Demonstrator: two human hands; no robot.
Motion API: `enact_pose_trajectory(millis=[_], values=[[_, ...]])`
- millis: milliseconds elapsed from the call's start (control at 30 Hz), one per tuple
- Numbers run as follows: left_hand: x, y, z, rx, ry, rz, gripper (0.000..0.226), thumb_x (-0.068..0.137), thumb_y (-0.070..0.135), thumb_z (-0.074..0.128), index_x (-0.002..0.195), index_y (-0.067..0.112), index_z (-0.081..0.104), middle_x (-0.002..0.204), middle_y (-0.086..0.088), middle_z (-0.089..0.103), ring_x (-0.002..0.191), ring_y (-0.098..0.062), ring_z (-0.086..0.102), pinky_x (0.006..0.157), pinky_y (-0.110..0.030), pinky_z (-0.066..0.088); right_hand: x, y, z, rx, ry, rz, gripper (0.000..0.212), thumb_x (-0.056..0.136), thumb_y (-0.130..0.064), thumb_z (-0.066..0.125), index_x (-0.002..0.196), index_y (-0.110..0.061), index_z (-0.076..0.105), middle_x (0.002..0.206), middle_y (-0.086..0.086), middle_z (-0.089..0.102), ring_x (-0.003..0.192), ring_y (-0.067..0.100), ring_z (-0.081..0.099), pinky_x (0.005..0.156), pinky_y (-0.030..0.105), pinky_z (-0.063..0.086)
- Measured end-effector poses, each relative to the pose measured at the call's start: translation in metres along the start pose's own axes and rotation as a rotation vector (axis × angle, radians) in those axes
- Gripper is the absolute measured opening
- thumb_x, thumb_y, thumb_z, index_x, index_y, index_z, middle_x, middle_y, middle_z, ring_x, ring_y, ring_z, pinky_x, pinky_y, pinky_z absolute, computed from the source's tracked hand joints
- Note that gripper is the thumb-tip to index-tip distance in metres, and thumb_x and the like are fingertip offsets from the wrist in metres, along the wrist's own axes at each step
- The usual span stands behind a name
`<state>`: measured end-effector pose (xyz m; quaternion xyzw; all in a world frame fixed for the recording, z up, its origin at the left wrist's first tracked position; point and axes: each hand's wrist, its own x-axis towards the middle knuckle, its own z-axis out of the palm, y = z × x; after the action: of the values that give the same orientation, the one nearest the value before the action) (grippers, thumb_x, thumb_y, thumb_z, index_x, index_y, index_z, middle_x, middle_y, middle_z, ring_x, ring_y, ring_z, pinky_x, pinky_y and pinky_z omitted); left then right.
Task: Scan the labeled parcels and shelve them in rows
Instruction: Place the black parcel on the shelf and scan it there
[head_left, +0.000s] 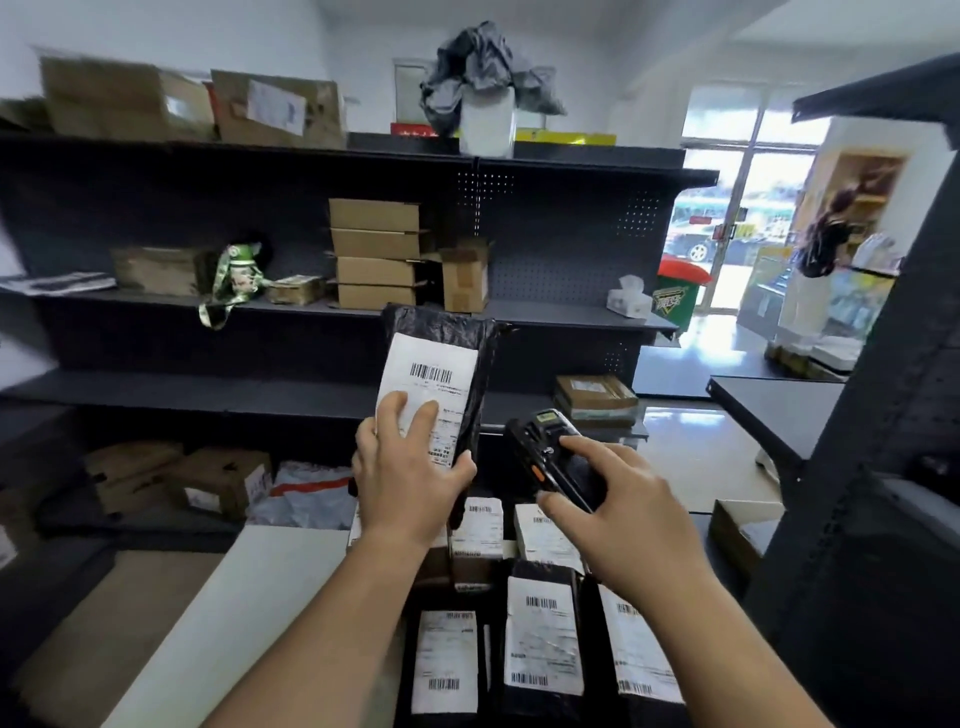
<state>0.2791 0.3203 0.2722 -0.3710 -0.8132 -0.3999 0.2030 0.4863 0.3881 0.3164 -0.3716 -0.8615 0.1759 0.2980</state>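
1. A black parcel (475, 358) is held upright before a dark shelf unit (571, 313). Its top edge is level with the lip of the middle shelf, and bare shelf board shows behind it to left and right.
2. Well right of the parcel rises a second dark rack (904, 395), with a strip of glossy floor (691, 452) between.
3. The left hand (410, 467) grips the parcel's lower end, fingers (415, 415) laid flat on its white label (431, 371) and thumb hooked round the right edge.
4. Just right of the parcel, the right hand (623, 512) holds a black scanner (545, 447), index finger stretched onto its face, thumb curled against its side.
5. Below the parcel, more labeled parcels (540, 644) lie in rows beside a white tabletop (249, 597).
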Motion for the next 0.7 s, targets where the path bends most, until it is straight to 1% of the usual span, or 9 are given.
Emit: enact_pose_trajectory(millis=[167, 300, 433, 567, 700], values=[[0.01, 0.009, 0.0, 0.001, 0.045, 0.004, 0.062, 0.074, 0.05, 0.073, 0.129, 0.026, 0.056, 0.145, 0.002, 0.03, 0.128, -0.029, 0.031, 0.101, -0.051, 0.039, 0.001, -0.01, -0.018, 0.027, -0.018, -0.017, 0.059, 0.078, -0.055, 0.067, 0.135, -0.049, 0.051, 0.123, -0.018, 0.052, 0.107, 0.008, 0.054, 0.089, 0.03, 0.049], [0.008, 0.015, 0.006, 0.001, 0.045, 0.022, 0.064, 0.075, 0.052, 0.074, 0.13, 0.027, 0.056, 0.145, 0.001, 0.03, 0.129, -0.029, 0.032, 0.101, -0.052, 0.041, -0.002, -0.015, -0.028, 0.048, -0.083, -0.056, 0.056, 0.077, -0.053, 0.07, 0.13, -0.052, 0.054, 0.113, -0.019, 0.053, 0.103, 0.005, 0.052, 0.085, 0.025, 0.047], [0.007, 0.017, 0.014, 0.018, 0.044, 0.027, 0.064, 0.075, 0.054, 0.073, 0.129, 0.025, 0.057, 0.143, -0.003, 0.034, 0.128, -0.033, 0.034, 0.099, -0.055, 0.042, -0.002, -0.016, -0.037, 0.007, -0.137, -0.076, 0.059, 0.074, -0.057, 0.067, 0.131, -0.054, 0.052, 0.108, -0.02, 0.053, 0.104, 0.005, 0.051, 0.087, 0.028, 0.048], [0.006, 0.018, 0.021, 0.041, 0.04, 0.027, 0.063, 0.074, 0.049, 0.076, 0.129, 0.025, 0.057, 0.144, -0.004, 0.035, 0.129, -0.035, 0.034, 0.1, -0.056, 0.041, 0.001, -0.013, -0.044, -0.068, -0.185, -0.095, 0.06, 0.074, -0.057, 0.066, 0.132, -0.054, 0.051, 0.11, -0.022, 0.053, 0.105, 0.004, 0.049, 0.086, 0.027, 0.046], [0.007, 0.02, 0.027, 0.049, 0.045, 0.027, 0.062, 0.074, 0.049, 0.077, 0.128, 0.026, 0.056, 0.144, -0.003, 0.034, 0.129, -0.035, 0.034, 0.1, -0.055, 0.042, 0.004, -0.009, -0.05, -0.108, -0.199, -0.114, 0.059, 0.075, -0.056, 0.066, 0.133, -0.053, 0.05, 0.111, -0.02, 0.053, 0.105, 0.005, 0.049, 0.084, 0.025, 0.045]])
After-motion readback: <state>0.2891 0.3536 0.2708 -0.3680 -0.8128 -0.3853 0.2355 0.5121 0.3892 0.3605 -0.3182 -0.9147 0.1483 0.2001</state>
